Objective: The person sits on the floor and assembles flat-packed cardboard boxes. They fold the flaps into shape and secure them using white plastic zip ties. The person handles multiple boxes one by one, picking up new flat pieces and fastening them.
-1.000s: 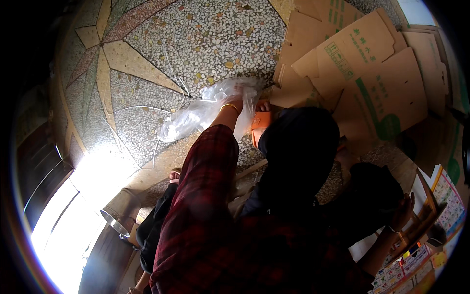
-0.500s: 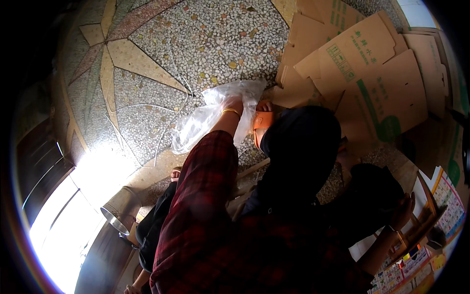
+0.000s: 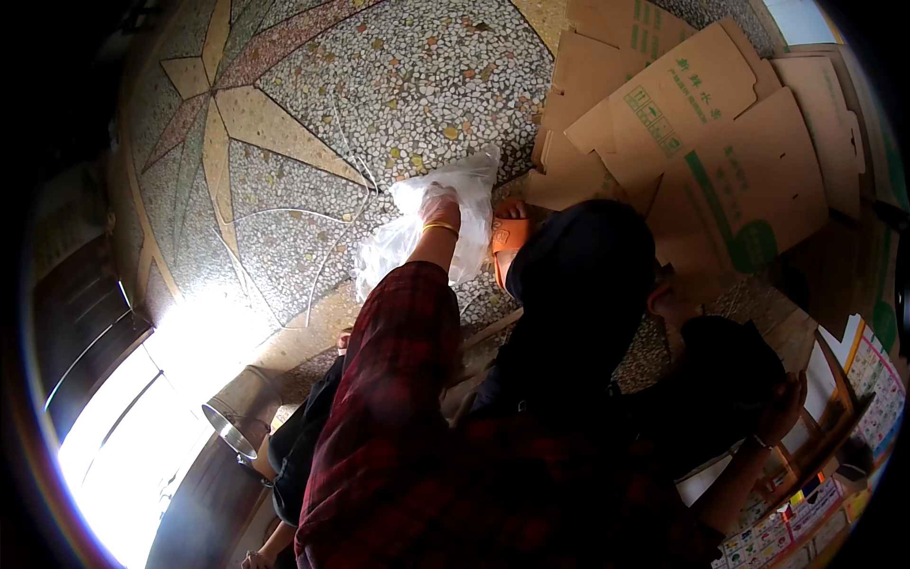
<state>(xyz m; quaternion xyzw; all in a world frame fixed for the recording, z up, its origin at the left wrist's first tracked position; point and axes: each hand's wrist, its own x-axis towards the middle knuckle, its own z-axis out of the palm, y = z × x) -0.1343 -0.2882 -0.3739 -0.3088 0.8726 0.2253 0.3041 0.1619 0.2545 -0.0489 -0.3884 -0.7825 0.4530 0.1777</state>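
Note:
In the middle, my left hand (image 3: 440, 208) reaches down over the floor, a yellow bangle at its wrist and a red-and-black plaid sleeve above. Its fingers are closed on a crumpled, clear plastic bag (image 3: 474, 194), which spreads out on both sides of the hand. Just right of the bag is a foot in an orange slipper (image 3: 509, 234), below a dark trouser knee. Over at the lower right, my right hand (image 3: 783, 410) is beside a black-clothed knee, with a band at the wrist. Shadow hides how its fingers are set.
Flattened cardboard boxes (image 3: 701, 142) with green print overlap at the upper right. Thin white cord (image 3: 313, 213) lies loosely across the speckled floor to the left. A metal bucket (image 3: 242, 408) lies tipped at lower left, near another person's dark-clothed leg (image 3: 305, 441). Printed sheets (image 3: 877, 379) stand at lower right.
The plastic bag is bunched tighter around my left hand; its left end has drawn in to the right. The whole view has shifted slightly. My right hand has stayed about where it was.

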